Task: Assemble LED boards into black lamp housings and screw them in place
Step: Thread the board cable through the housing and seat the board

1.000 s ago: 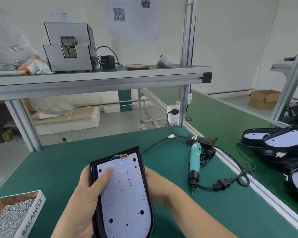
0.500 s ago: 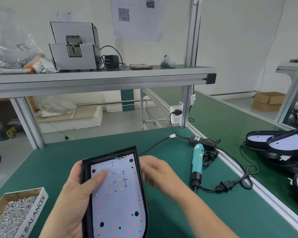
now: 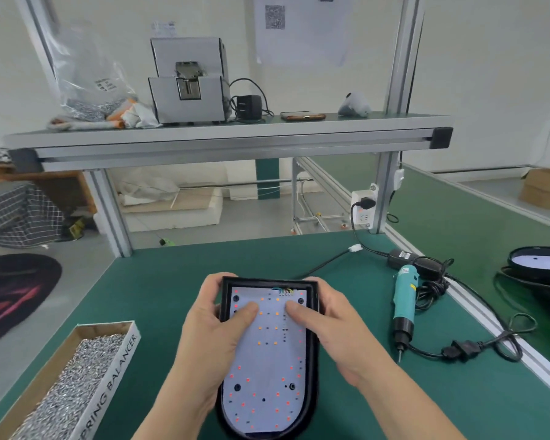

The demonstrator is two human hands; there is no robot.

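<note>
over the green bench [image 3: 159, 296] the black lamp housing [image 3: 261, 281] has the led board [image 3: 267, 360] seated inside. left hand [image 3: 210, 338] and right hand [image 3: 340, 338] clasp its sides, thumbs pressing the board. screwing looks not begun: screwdriver [image 3: 404, 300] and screw box [image 3: 77, 376] lie untouched.

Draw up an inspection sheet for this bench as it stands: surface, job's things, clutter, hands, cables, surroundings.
Surface: green bench mat; no loose screws seen on it.
Job's things: LED board lies inside the black lamp housing; electric screwdriver lies to the right, untouched; screw box at left holds a heap of screws.
Clutter: plastic bag and phone on the upper shelf, either side of a grey machine.
Hands: left hand and right hand each grip a side of the housing, thumbs pressing the board.
Cables: power adapter is wired to the socket; cord plug lies on the mat.
Surroundings: more housings at right; cardboard boxes beyond.
</note>
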